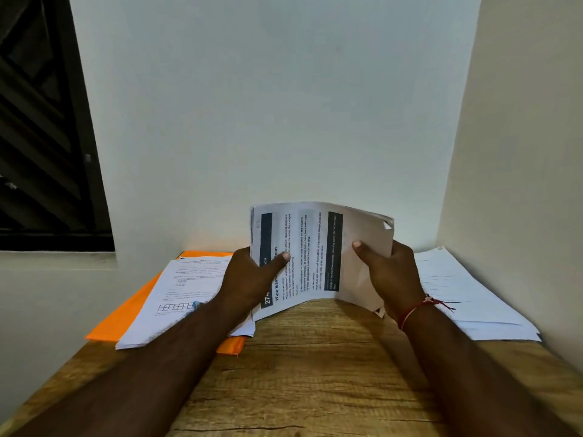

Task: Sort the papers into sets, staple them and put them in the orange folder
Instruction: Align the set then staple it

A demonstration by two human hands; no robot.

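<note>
While the left hand (249, 279) pinches the sheaf (315, 257) at its 9 o'clock edge and the right hand (391, 272) at 3, its long axis runs 9 to 3; the folder (123, 316) lies at 8 o'clock under a pile (176, 294), nearer the left hand.

Both forearms are bare; a red-and-white thread bracelet (419, 307) circles the right wrist.

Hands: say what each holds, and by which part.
Both hold one sheaf of papers: left hand grips its left edge, right hand its right edge, thumbs on the printed face.
</note>
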